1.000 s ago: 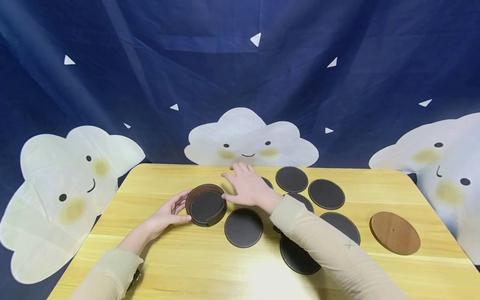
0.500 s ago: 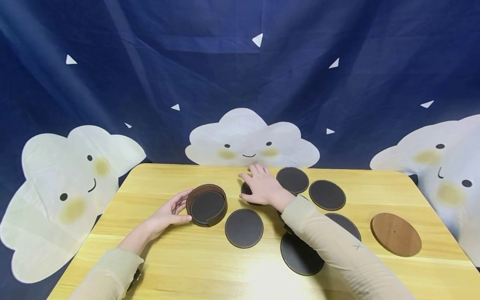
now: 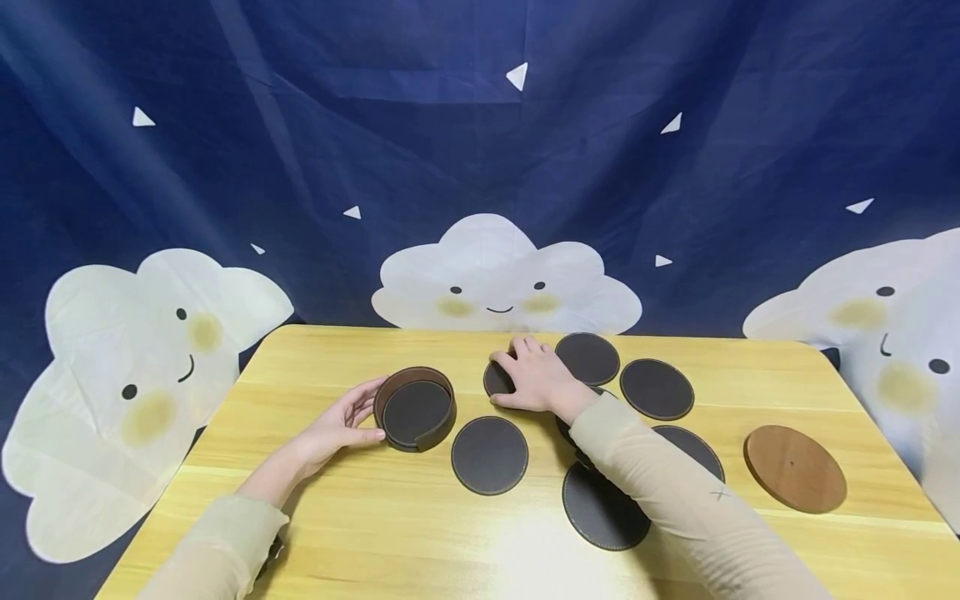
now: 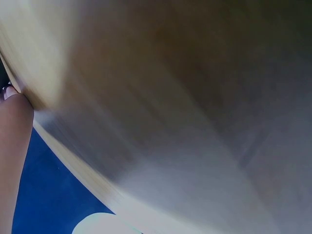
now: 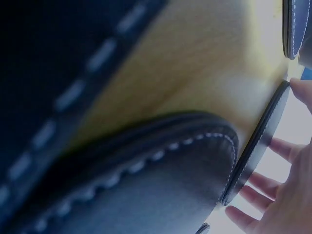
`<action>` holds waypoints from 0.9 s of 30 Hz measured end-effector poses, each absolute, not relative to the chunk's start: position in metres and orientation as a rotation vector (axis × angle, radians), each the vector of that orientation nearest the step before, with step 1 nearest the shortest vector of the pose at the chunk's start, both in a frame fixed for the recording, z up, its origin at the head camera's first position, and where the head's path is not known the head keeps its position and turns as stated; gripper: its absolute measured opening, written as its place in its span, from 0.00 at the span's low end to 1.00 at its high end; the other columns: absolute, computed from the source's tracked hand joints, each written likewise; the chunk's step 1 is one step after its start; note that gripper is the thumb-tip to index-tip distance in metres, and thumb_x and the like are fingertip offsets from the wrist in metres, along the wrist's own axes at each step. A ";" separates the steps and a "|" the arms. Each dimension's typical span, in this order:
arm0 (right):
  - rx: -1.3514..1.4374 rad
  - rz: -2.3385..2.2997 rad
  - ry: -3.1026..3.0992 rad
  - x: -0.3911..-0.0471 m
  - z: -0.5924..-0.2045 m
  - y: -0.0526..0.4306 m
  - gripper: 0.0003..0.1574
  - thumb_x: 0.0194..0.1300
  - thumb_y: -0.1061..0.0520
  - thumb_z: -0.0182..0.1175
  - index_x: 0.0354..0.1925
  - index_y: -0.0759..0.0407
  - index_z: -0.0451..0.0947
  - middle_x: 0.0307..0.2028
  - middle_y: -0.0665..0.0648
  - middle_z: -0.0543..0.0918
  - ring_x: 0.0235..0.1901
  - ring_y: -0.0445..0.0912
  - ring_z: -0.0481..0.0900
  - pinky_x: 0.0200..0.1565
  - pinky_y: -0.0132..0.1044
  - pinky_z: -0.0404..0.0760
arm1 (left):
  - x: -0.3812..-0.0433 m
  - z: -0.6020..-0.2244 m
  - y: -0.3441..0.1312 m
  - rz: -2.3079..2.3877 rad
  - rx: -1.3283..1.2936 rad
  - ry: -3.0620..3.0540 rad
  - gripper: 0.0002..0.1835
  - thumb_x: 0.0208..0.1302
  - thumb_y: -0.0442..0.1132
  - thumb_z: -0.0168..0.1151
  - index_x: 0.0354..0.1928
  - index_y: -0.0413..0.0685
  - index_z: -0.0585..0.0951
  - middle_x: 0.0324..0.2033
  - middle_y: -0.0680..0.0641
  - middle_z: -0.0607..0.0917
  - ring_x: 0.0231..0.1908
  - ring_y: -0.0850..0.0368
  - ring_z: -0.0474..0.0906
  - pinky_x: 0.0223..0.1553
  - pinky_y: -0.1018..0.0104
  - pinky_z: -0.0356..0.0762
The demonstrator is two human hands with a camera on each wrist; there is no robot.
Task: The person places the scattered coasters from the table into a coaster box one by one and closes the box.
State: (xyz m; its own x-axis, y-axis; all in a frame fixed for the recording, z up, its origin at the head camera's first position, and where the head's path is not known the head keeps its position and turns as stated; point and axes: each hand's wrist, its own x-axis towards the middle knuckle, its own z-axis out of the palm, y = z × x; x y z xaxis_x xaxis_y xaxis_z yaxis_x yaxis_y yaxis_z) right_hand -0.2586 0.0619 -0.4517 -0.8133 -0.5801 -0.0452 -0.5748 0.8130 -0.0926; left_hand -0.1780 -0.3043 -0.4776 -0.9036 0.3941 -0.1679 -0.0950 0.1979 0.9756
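Observation:
My left hand [image 3: 341,423] grips the left side of a round brown coaster holder [image 3: 382,388], thumb at the near side and fingers behind. Inside the holder lies a black round coaster [image 3: 415,413]. At the back middle of the table, my right hand [image 3: 536,377] spans another black coaster [image 3: 497,380], which its palm partly covers. In the right wrist view, the thumb touches one edge of that coaster [image 5: 258,146] and the fingertips reach over its face and far edge. The left wrist view shows mostly blurred tabletop [image 4: 146,122] and part of a forearm or hand.
Several black coasters lie around the right arm, among them one in front [image 3: 490,456], one at the back [image 3: 587,359] and one below the sleeve [image 3: 600,508]. A brown wooden disc [image 3: 795,468] lies at the right. A blue cloud-print curtain [image 3: 480,167] hangs behind the table.
My right hand has moved right from beside the holder to the back coaster, and its fingers have come down onto it. The left hand has stayed at the holder.

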 end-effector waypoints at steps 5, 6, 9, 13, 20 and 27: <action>-0.914 -0.113 2.910 -0.258 -0.451 0.062 0.47 0.67 0.30 0.65 0.75 0.48 0.70 0.67 0.66 0.72 0.68 0.61 0.70 0.64 0.60 0.76 | -0.179 -0.478 -0.304 1.738 0.273 2.109 0.52 0.66 0.30 0.72 0.85 0.43 0.52 0.82 0.31 0.57 0.81 0.32 0.49 0.66 0.89 0.65; -0.911 -0.108 2.907 -0.258 -0.451 0.062 0.48 0.66 0.29 0.65 0.76 0.47 0.70 0.67 0.66 0.72 0.69 0.61 0.70 0.64 0.60 0.76 | -0.179 -0.478 -0.304 1.741 0.279 2.106 0.52 0.66 0.30 0.72 0.85 0.43 0.51 0.81 0.31 0.56 0.81 0.31 0.49 0.66 0.90 0.65; -0.907 -0.091 2.902 -0.258 -0.452 0.061 0.49 0.65 0.29 0.66 0.76 0.48 0.70 0.68 0.66 0.72 0.69 0.61 0.69 0.64 0.60 0.76 | -0.179 -0.478 -0.304 1.752 0.282 2.101 0.52 0.65 0.30 0.72 0.85 0.42 0.52 0.82 0.30 0.56 0.82 0.29 0.48 0.65 0.90 0.64; -0.900 -0.105 2.901 -0.260 -0.453 0.060 0.49 0.64 0.29 0.68 0.75 0.48 0.71 0.67 0.66 0.72 0.68 0.61 0.70 0.64 0.60 0.77 | -0.178 -0.478 -0.305 1.763 0.305 2.094 0.52 0.65 0.30 0.72 0.85 0.40 0.52 0.82 0.29 0.55 0.81 0.27 0.47 0.64 0.90 0.64; -0.896 -0.138 2.912 -0.262 -0.453 0.058 0.49 0.61 0.31 0.71 0.72 0.49 0.74 0.64 0.66 0.74 0.65 0.61 0.70 0.64 0.59 0.77 | -0.179 -0.478 -0.304 1.773 0.300 2.083 0.51 0.65 0.29 0.71 0.85 0.41 0.52 0.81 0.30 0.56 0.82 0.29 0.48 0.65 0.89 0.65; -0.932 -0.136 2.928 -0.262 -0.448 0.057 0.48 0.59 0.31 0.72 0.71 0.50 0.74 0.65 0.67 0.74 0.66 0.62 0.70 0.64 0.58 0.76 | -0.179 -0.479 -0.304 1.785 0.319 2.078 0.51 0.66 0.28 0.71 0.84 0.40 0.52 0.81 0.28 0.57 0.81 0.27 0.47 0.65 0.89 0.66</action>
